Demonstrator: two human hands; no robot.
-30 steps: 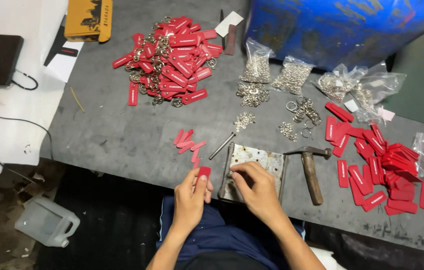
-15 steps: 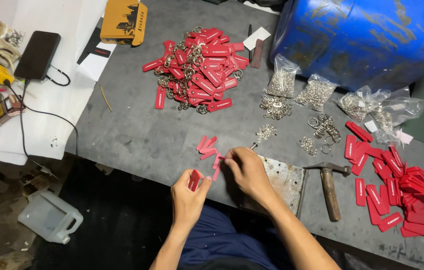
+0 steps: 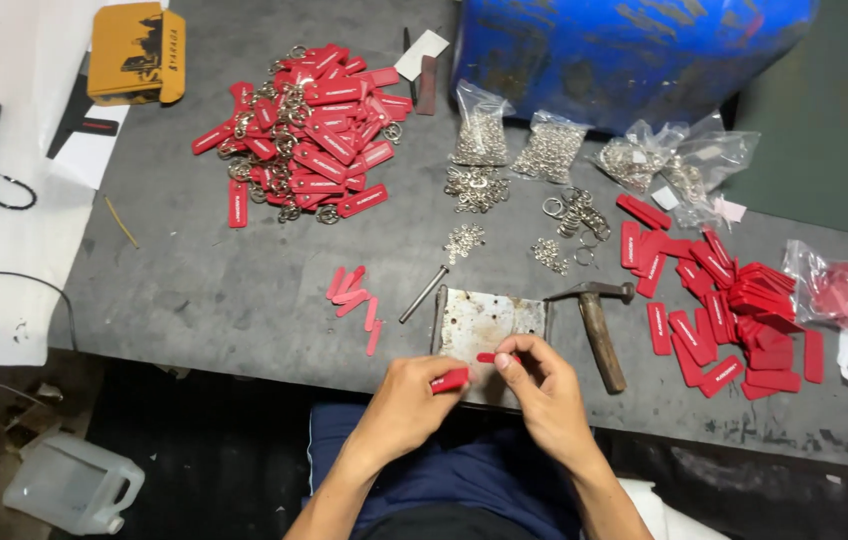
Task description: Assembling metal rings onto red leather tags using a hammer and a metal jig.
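Note:
My left hand (image 3: 412, 397) pinches a red plastic tag (image 3: 451, 379) at the table's near edge. My right hand (image 3: 541, 385) holds a thin red strip (image 3: 489, 357) between its fingertips, close beside the tag. Both hands hover over the near end of a worn metal plate (image 3: 484, 318). A few loose red strips (image 3: 354, 293) lie left of the plate, next to a steel punch pin (image 3: 424, 294). A hammer (image 3: 596, 320) with a wooden handle lies to the right of the plate.
A heap of red tags with key rings (image 3: 309, 130) lies at the back left, and a pile of plain red tags (image 3: 729, 305) at the right. Bags of metal rings (image 3: 519, 145) stand before a blue drum (image 3: 624, 50). A plastic jug (image 3: 74, 485) is on the floor.
My right hand has come back from the loose strips left of the plate with a strip, and both hands now meet over the plate's near end. The view has shifted.

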